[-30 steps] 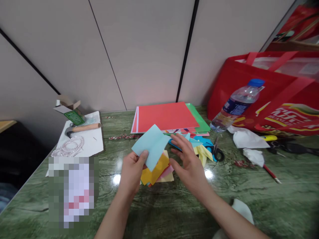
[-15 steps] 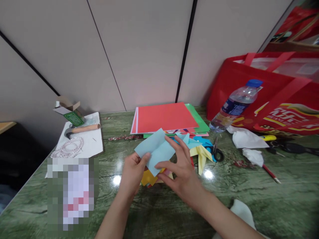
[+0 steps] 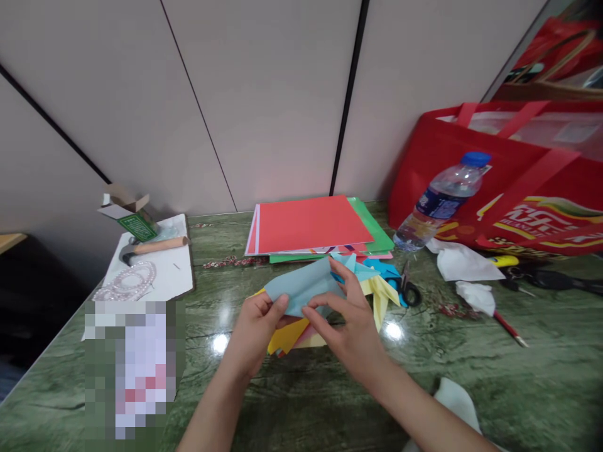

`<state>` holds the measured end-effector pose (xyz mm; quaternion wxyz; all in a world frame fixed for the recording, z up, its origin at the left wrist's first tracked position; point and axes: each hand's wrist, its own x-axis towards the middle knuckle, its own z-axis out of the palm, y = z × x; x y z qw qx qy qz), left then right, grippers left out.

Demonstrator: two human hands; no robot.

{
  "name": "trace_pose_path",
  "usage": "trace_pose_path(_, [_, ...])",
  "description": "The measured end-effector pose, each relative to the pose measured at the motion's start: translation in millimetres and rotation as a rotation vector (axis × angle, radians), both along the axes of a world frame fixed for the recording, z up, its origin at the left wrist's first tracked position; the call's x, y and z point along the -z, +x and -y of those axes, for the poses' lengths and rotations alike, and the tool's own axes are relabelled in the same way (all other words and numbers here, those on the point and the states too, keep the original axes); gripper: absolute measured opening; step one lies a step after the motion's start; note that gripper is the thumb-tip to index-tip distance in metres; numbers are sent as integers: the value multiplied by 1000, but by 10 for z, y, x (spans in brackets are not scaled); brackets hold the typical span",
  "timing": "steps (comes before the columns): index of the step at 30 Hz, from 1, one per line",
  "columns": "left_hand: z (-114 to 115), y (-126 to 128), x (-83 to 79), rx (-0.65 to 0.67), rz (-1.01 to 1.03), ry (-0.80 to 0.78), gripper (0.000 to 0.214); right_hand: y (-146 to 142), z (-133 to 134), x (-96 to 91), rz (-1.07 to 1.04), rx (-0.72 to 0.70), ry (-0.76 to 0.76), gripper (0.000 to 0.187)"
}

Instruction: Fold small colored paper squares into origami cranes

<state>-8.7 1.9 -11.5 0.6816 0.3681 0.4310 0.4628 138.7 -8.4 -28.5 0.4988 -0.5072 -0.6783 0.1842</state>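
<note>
A light blue sheet of paper (image 3: 301,282) is held up over the table between both hands, bent along a crease. My left hand (image 3: 261,323) pinches its lower left edge, thumb on top. On the other side, my right hand (image 3: 351,320) grips the right edge and lower edge with thumb and fingers. Beneath the sheet lie yellow paper pieces (image 3: 286,336), partly hidden by it. Just beyond my right hand rest folded blue paper (image 3: 384,271), pale yellow folded paper (image 3: 379,294) and black-handled scissors (image 3: 411,290).
Behind the hands lies a stack of coloured paper, red sheet (image 3: 311,223) on top. To the right stand a water bottle (image 3: 438,201) and red bag (image 3: 518,182), with crumpled tissue (image 3: 464,260) and a brush (image 3: 511,328). At left, a hammer (image 3: 153,249) lies on a white board (image 3: 181,273).
The blue sheet has tilted and bent over, so it now looks narrower and lies more level. Both hands have shifted slightly with it, and the right fingers have closed in on its lower edge.
</note>
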Motion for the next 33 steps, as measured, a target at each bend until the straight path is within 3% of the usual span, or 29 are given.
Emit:
trace_pose_path(8, [20, -3, -71, 88, 110, 5, 34, 49, -55, -9, -175, 87, -218, 10])
trace_pose_path(21, [57, 87, -87, -66, 105, -71, 24, 20, -36, -67, -230, 149, -272, 13])
trace_pose_path(33, [51, 82, -73, -127, 95, -64, 21, 15, -13, -89, -225, 83, -237, 21])
